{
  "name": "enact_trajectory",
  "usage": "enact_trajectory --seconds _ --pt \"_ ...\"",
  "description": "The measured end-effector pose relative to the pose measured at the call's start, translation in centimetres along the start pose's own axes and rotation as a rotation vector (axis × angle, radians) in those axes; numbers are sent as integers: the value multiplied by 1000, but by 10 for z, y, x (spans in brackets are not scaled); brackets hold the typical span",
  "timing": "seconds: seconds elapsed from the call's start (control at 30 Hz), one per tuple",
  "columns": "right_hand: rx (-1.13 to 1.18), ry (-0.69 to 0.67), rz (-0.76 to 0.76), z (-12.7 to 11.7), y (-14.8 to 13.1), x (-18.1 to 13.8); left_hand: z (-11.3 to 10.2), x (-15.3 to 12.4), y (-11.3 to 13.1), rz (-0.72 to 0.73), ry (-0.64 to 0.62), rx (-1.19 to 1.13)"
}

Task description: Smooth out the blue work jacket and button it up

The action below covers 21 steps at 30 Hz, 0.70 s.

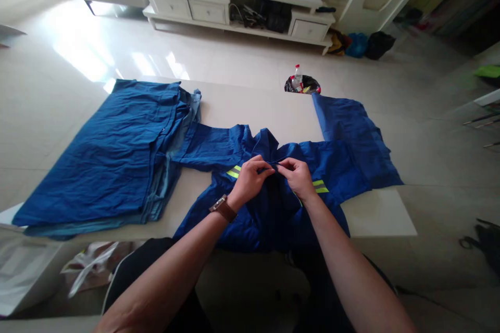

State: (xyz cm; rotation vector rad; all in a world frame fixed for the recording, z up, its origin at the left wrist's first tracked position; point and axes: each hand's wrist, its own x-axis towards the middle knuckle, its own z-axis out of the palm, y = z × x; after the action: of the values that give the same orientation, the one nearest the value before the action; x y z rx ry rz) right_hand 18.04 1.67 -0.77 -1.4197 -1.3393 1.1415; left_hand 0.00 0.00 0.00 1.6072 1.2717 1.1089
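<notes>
Across a pale desk point(253, 106), seen from above, a dark blue jacket point(250, 226) lies spread with its collar away from the wearer and its lower edge over the near side. Bright yellow-and-grey strips point(321, 186) cross its chest. The left hand point(250, 179), with a brown-strapped watch point(224, 209) at its wrist, and the right hand point(300, 176) meet at the front opening just below the collar. The fingers of each are closed in a pinch on the fabric; whether a button sits between them cannot be told. To the left lies a large stack of blue cloth point(105, 151), touching one sleeve; to the right, a folded blue piece point(357, 130) lies partly beneath the other.
</notes>
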Motion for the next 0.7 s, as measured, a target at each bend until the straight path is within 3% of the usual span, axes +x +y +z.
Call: enact_trajectory --seconds 0.23,0.37,0.47,0.53,0.7 --pt "-238 -65 -65 4 7 -7 2 -9 16 105 -169 -105" --pt "-215 195 -57 4 3 -4 -7 -4 18 37 -51 -146" --pt "-182 463 -73 -5 4 4 -17 5 8 -86 48 -241" --pt "-154 568 -71 -12 7 9 -21 10 -2 -182 62 -336" --pt "-91 518 -52 -19 11 10 -22 11 -29 -356 106 -308"
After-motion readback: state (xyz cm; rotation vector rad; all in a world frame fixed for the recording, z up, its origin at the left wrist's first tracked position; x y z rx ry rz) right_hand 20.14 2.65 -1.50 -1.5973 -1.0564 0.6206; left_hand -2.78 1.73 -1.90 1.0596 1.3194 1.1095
